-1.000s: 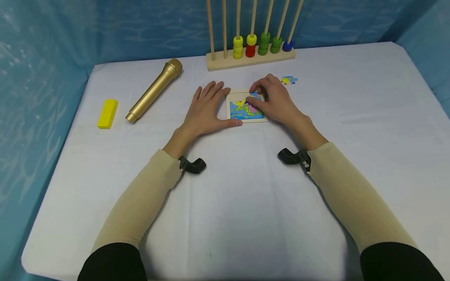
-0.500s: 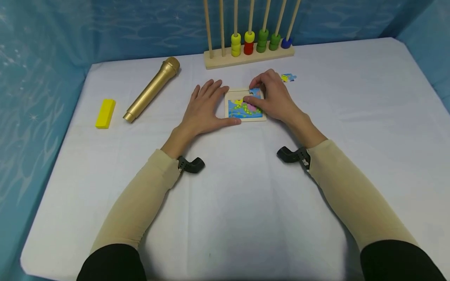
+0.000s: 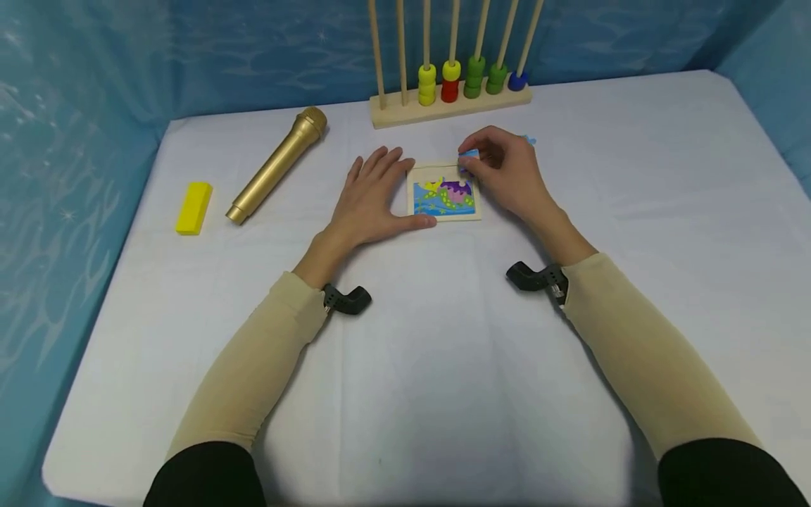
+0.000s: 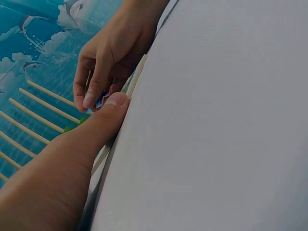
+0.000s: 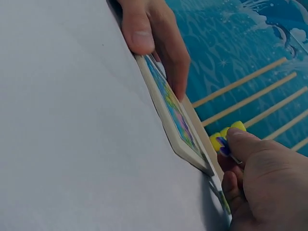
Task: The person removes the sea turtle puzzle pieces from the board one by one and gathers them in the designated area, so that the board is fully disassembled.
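Observation:
A small wooden puzzle board (image 3: 446,217) with a colourful picture lies flat on the white table. Its lower part is filled with pieces, while bare wood shows along the top. My left hand (image 3: 370,204) rests at its left side, fingers spread straight, thumb along the near edge and index fingertip at the far left corner. Between thumb and fingers, my right hand (image 3: 512,176) pinches a blue puzzle piece (image 3: 469,154) over the board's top right corner. The right wrist view shows this piece's purple-blue edge (image 5: 222,144). Another puzzle piece (image 3: 529,140) lies behind the right hand, mostly hidden.
At the back stands a wooden bead rack (image 3: 450,111) with upright rods and coloured beads. A gold microphone (image 3: 275,167) lies left of my left hand, and a yellow block (image 3: 193,208) farther left. Blue patterned cloth hangs behind the table (image 3: 412,380).
My right hand has lifted the blue piece out of the board's top right corner and shifted slightly right, now covering most of the loose piece. The left hand stays in place.

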Available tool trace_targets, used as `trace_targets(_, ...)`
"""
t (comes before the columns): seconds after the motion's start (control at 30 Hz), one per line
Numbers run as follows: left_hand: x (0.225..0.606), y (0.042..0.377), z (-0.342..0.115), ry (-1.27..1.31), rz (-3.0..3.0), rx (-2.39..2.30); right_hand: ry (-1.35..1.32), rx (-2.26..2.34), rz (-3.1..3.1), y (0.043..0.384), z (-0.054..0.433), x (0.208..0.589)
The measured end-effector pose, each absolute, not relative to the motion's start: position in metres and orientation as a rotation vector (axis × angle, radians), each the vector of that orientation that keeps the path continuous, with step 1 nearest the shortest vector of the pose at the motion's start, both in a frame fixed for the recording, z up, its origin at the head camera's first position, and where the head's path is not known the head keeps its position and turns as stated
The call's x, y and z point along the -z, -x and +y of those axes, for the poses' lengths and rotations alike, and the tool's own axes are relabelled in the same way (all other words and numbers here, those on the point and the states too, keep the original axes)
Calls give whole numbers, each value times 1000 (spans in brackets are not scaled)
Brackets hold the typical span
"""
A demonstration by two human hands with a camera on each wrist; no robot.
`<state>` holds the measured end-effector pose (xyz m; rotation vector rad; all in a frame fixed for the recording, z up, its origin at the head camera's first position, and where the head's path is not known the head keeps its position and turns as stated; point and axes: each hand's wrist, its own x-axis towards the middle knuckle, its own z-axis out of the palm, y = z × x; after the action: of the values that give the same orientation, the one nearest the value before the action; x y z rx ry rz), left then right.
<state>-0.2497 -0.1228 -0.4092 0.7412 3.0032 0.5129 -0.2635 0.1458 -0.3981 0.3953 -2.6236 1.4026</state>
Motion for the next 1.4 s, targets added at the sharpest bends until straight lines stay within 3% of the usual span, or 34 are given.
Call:
trace_targets(0.47, 410, 251, -125, -733, 2993, -499, 177, -1328, -2479, 286, 226, 394)
trace_targets(1.4, 406, 247, -130, -743, 2992, -515, 330, -1017, -2536, 281, 226, 400)
